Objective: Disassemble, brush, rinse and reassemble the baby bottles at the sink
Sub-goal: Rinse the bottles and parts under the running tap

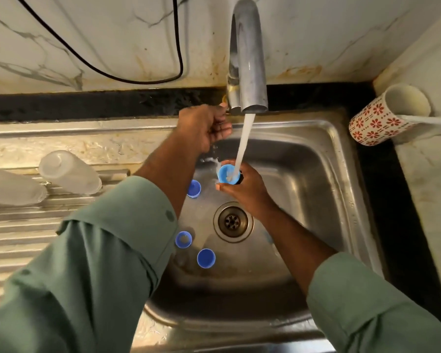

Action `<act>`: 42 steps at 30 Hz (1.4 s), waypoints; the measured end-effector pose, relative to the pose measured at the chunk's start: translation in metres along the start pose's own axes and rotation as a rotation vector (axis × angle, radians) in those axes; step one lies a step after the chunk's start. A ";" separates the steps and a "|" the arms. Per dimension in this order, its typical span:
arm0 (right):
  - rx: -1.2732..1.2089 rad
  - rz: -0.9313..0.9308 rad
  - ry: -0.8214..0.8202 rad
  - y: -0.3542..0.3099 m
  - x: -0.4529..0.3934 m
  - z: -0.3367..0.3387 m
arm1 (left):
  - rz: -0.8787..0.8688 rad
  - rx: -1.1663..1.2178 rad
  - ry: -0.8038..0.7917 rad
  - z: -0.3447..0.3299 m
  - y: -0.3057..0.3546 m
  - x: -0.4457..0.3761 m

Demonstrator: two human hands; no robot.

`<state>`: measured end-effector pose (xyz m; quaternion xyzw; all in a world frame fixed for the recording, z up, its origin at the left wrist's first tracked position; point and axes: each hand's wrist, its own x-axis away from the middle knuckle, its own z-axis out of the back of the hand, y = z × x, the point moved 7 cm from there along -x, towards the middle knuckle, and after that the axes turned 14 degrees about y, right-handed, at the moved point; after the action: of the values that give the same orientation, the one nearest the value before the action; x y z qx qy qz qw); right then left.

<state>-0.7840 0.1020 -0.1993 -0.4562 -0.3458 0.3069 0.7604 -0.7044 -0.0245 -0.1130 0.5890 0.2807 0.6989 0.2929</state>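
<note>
Blue bottle cap [227, 174] under running tap water, pinched in right hand [247, 191]; left hand [204, 126], fingers curled, at tap [247, 62] base, grip unclear.

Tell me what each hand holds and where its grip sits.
Right hand holds a blue cap by its side wall, under the water. Left hand reaches toward the tap base; its grip is hidden.

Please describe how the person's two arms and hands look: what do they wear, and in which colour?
Both arms wear long sleeves of a plain sage-green shirt. The left sleeve has a buttoned cuff pushed up the forearm, with one green button on the cuff and another farther up the sleeve. The right sleeve also ends short of the wrist. The left hand and right hand are bare: no gloves or watch are visible.
</note>
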 end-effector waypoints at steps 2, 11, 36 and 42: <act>-0.016 -0.034 0.010 0.004 0.002 0.000 | -0.040 -0.071 0.002 -0.001 0.006 -0.001; -0.030 -0.261 0.072 0.036 0.001 0.009 | -0.045 -0.164 0.019 0.004 0.008 0.004; -0.802 -0.857 0.181 0.050 0.009 -0.023 | -0.057 -0.283 0.054 0.004 0.015 0.003; -0.644 -0.791 0.129 0.046 -0.002 -0.029 | -0.072 -0.295 0.077 0.006 0.015 0.002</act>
<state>-0.7682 0.1049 -0.2516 -0.5197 -0.5211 -0.1552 0.6590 -0.7002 -0.0333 -0.0999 0.5018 0.2071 0.7437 0.3902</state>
